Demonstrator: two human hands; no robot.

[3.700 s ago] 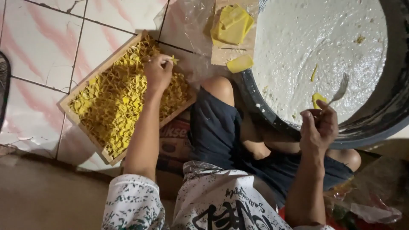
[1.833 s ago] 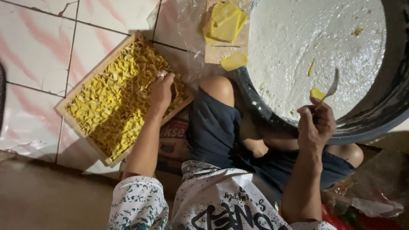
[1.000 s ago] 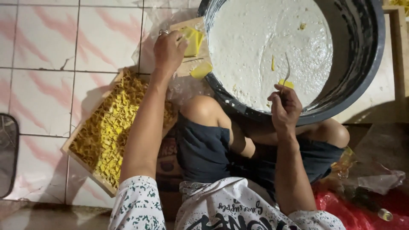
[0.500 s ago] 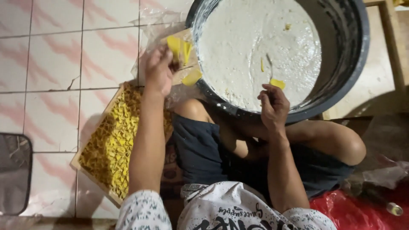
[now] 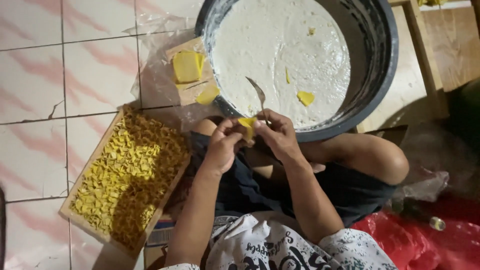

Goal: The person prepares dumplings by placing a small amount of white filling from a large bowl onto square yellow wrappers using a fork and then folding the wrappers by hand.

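A tiled floor (image 5: 65, 75) of pale squares with pink streaks fills the left side, seen from above; the person sits on it with knees bent, in dark shorts and a white patterned shirt. At the top stands a big dark basin (image 5: 380, 60) holding white batter (image 5: 280, 50), with a few yellow scraps floating on it. To its right lies a wooden board (image 5: 430, 65); red plastic (image 5: 440, 240) is bunched in the lower right corner. On the floor to the left sits a shallow wooden tray (image 5: 97, 150), packed with small folded yellow pieces (image 5: 125, 175) in a loose heap. Between tray and basin, on a crumpled clear plastic sheet (image 5: 155, 75), rests a brown card (image 5: 192, 92) bearing a stack of flat yellow squares (image 5: 187, 65), with one more square at its lower edge, just beside the basin wall.

Both hands meet over the lap, just below the basin rim. The left hand (image 5: 222, 145) and right hand (image 5: 280, 135) pinch one yellow wrapper (image 5: 247, 123) between thumbs and fingertips, the fingers curled in and pressed close on it. The right hand also grips a spoon (image 5: 257, 92), its handle tucked among the fingers and its bowl pointing up over the batter near the rim.
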